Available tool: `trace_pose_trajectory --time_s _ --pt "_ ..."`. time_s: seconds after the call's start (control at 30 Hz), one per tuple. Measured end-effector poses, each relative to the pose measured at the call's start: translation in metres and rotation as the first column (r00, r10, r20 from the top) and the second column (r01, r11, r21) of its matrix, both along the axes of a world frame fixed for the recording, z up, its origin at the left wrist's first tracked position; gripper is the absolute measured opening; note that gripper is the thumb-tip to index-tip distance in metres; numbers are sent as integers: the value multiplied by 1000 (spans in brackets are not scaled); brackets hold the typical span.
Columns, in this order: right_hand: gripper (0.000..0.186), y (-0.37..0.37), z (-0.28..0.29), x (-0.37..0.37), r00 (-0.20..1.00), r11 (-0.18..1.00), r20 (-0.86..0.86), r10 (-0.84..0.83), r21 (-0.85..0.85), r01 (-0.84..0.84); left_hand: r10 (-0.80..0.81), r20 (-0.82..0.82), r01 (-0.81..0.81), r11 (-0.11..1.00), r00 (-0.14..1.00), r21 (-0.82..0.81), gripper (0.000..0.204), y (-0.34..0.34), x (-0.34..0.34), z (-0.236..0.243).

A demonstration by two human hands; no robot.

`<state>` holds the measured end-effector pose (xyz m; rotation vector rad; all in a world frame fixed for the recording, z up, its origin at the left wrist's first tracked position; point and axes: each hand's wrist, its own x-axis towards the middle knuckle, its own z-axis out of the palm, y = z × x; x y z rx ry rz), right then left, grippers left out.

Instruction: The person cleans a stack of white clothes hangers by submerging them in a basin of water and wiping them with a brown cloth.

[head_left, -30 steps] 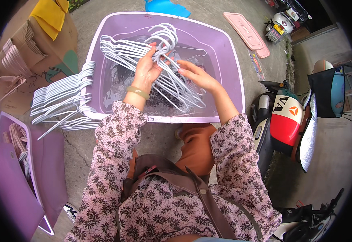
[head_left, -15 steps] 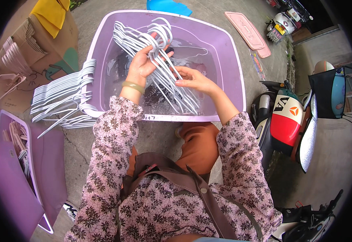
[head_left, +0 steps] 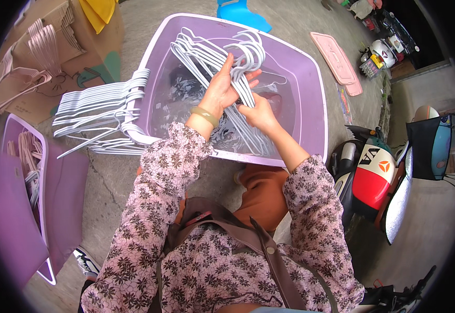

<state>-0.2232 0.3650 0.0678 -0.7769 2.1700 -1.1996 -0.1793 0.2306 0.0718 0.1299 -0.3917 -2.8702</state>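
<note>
Several white hangers (head_left: 198,60) form a bunch slanting over the purple tub (head_left: 311,104), their hooks toward the far side. My left hand (head_left: 222,93) cradles the bunch near the hooks, thumb on one side and fingers stretched behind it. Closer to me, my right hand (head_left: 261,113) is closed around the bunch's bars. The lower ends hang over or into clear water (head_left: 172,104), where exact contact is hard to see. A single hanger (head_left: 277,78) shows at the tub's right part. Another row of white hangers (head_left: 94,107) hangs over the left rim.
At the far left, pinkish hangers (head_left: 44,49) hang on a cardboard box (head_left: 104,47). A second purple container (head_left: 63,188) holds more hangers below it. A blue plastic piece (head_left: 245,18), a pink lid (head_left: 337,62) and a red-and-white scooter (head_left: 371,182) stand around the tub.
My right hand has closed around the hangers, where its fingers were looser beside them. The bunch's hooks have come closer together. The whole view has shifted, placing the tub farther right.
</note>
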Motion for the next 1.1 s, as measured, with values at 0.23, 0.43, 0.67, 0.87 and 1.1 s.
trace_pose_trajectory --time_s 0.23,0.43,0.67,0.87,1.1 --pt "35 4 3 2 981 983 -85 -172 -83 165 244 -108 -262 788 964 -557 47 36 2 13" --pt "43 -4 8 19 849 926 -372 -376 -167 338 415 203 -216 761 887 -612 33 51 -23 50" --pt "92 29 53 4 950 993 -311 21 -101 -55 199 271 156 454 942 -877 13 -7 -20 87" --pt "67 40 114 -27 201 968 -949 -243 -222 120 -122 419 427 51 900 -903 10 -12 6 131" --pt "26 3 121 -6 373 996 -924 -88 -84 25 41 -75 -28 -677 996 -736 32 -9 17 144"
